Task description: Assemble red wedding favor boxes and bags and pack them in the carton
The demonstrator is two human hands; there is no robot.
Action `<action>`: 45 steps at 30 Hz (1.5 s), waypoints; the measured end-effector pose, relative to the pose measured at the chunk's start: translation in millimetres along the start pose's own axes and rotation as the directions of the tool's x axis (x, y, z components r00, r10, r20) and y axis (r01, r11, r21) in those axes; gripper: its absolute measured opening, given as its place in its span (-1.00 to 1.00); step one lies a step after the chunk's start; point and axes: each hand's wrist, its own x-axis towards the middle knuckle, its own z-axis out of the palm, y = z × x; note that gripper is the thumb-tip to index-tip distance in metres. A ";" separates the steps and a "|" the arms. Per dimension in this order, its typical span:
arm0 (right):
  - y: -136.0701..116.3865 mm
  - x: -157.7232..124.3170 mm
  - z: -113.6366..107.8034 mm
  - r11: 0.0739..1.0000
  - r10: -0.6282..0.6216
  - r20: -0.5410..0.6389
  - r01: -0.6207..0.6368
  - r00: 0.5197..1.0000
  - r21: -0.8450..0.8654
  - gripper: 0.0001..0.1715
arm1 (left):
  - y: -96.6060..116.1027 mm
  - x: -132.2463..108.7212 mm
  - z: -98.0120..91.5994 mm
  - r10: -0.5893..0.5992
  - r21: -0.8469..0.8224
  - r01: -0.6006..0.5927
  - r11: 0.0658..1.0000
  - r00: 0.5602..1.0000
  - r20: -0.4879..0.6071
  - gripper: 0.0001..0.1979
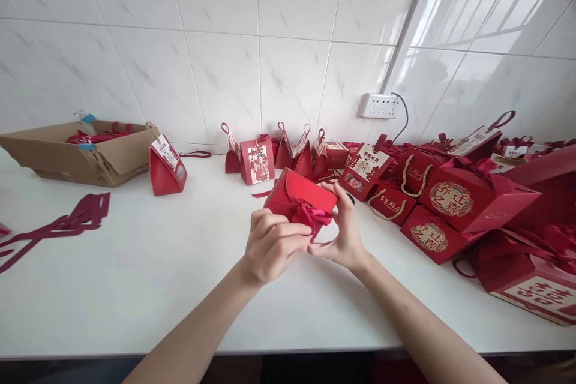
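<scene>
Held box: one red gift box (297, 192), centre of frame, lifted just above the white table (135, 288); one dark red bow (315, 216) on its front.
Left hand (272, 246): fingers curled, gripping the box's lower left by the bow.
Right hand (344, 231): thumb and fingertips clasp the box's right edge.
Cardboard carton (76, 153): one, upper left.
Small red boxes (257, 161): about six along the wall, one triangular box (166, 167) apart at left.
Emblem boxes (450, 198): two with round gold medallions, right.
Wall socket (379, 105): one.
Writing: Chinese characters on labels, too small to read; what looks like a double-happiness sign on the lower right box (540, 294).
</scene>
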 end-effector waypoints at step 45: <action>-1.4 0.1 -14.3 0.970 -0.147 0.216 0.183 0.965 -0.158 0.17 | -40.2 9.0 -34.6 -0.571 -0.269 0.896 0.353 0.434 0.697 -0.27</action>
